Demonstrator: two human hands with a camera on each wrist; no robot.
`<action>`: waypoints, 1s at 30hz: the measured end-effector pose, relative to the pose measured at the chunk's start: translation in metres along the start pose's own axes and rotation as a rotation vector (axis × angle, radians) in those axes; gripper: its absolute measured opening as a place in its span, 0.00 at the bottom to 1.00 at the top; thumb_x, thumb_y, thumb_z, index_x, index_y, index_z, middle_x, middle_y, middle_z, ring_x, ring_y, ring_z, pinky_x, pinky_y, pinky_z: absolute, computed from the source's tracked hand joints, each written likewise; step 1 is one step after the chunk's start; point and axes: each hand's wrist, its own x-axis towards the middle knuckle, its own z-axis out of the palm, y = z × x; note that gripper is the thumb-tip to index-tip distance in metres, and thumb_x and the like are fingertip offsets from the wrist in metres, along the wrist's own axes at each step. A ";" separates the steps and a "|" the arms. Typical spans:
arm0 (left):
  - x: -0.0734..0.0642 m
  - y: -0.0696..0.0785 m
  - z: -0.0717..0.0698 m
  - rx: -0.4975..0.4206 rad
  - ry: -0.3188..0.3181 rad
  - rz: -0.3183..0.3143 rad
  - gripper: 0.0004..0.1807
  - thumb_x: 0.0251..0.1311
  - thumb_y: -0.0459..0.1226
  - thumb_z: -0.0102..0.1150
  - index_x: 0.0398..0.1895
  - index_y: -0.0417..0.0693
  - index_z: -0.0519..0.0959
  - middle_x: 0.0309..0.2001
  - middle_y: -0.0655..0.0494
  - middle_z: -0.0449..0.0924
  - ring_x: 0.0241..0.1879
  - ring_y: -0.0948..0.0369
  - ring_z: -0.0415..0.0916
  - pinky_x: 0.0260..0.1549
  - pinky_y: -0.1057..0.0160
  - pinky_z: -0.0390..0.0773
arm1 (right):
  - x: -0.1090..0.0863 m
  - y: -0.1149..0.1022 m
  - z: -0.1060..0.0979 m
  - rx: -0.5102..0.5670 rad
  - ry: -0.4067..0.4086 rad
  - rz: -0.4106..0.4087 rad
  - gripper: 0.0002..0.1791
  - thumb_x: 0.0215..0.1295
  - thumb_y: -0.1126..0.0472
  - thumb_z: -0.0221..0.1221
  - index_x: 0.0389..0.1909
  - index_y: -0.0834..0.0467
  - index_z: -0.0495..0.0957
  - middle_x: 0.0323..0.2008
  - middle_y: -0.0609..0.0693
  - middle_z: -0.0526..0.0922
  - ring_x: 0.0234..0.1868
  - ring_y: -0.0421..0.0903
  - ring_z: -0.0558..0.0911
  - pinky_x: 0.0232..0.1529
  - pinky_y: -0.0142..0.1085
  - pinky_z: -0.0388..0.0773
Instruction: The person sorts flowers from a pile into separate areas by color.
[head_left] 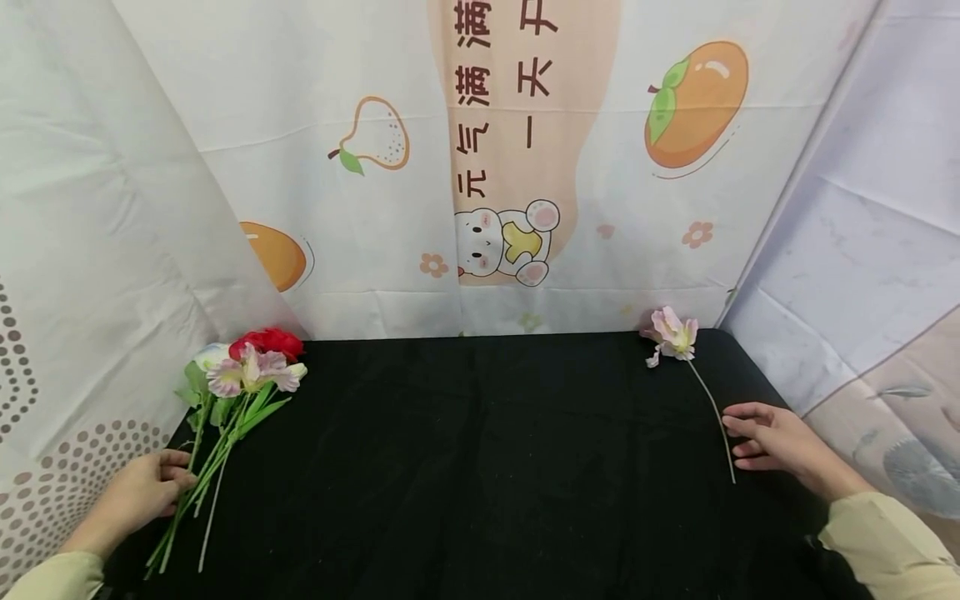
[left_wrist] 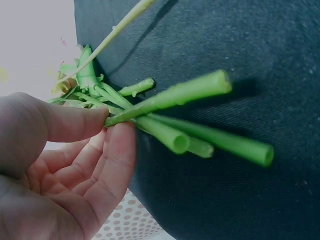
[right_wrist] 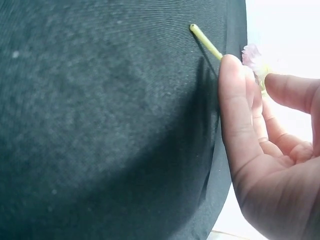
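On the left, a bunch of artificial flowers (head_left: pixel 255 408) lies on the black cloth, with red, pink and whitish heads and long green stems. My left hand (head_left: pixel 142 492) pinches one green stem (left_wrist: pixel 175 94) between thumb and fingertip; other cut stem ends lie beneath it in the left wrist view. At the right, a single pale pink flower (head_left: pixel 672 335) lies on the cloth with its thin stem (head_left: pixel 712 400) pointing toward me. Beside that stem is my right hand (head_left: pixel 780 446), its fingertips right at it and its thumb (right_wrist: pixel 292 90) held apart from the fingers.
A black cloth (head_left: pixel 465 467) covers the table between both hands. White printed curtains (head_left: pixel 360 225) hang behind it, with more fabric at the left (head_left: pixel 82 208) and right (head_left: pixel 885 250) sides.
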 end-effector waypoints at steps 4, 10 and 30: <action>-0.003 0.003 -0.004 0.003 0.029 0.006 0.27 0.71 0.30 0.55 0.59 0.12 0.61 0.40 0.36 0.80 0.35 0.52 0.82 0.31 0.55 0.86 | 0.000 0.000 0.000 -0.005 0.002 -0.012 0.29 0.79 0.55 0.54 0.65 0.75 0.62 0.43 0.50 0.80 0.33 0.47 0.85 0.38 0.45 0.86; -0.008 0.013 -0.009 0.028 0.155 0.072 0.25 0.72 0.32 0.54 0.60 0.14 0.63 0.39 0.35 0.79 0.30 0.57 0.82 0.28 0.59 0.85 | -0.001 -0.004 0.002 -0.017 0.005 -0.031 0.31 0.79 0.53 0.54 0.66 0.75 0.61 0.43 0.52 0.79 0.34 0.47 0.84 0.38 0.46 0.86; -0.014 0.084 0.018 0.021 0.415 0.320 0.23 0.72 0.33 0.60 0.61 0.24 0.70 0.42 0.33 0.81 0.27 0.66 0.80 0.22 0.65 0.82 | -0.014 -0.038 0.026 0.002 -0.022 -0.125 0.24 0.76 0.51 0.58 0.60 0.66 0.71 0.45 0.58 0.78 0.34 0.50 0.85 0.37 0.47 0.87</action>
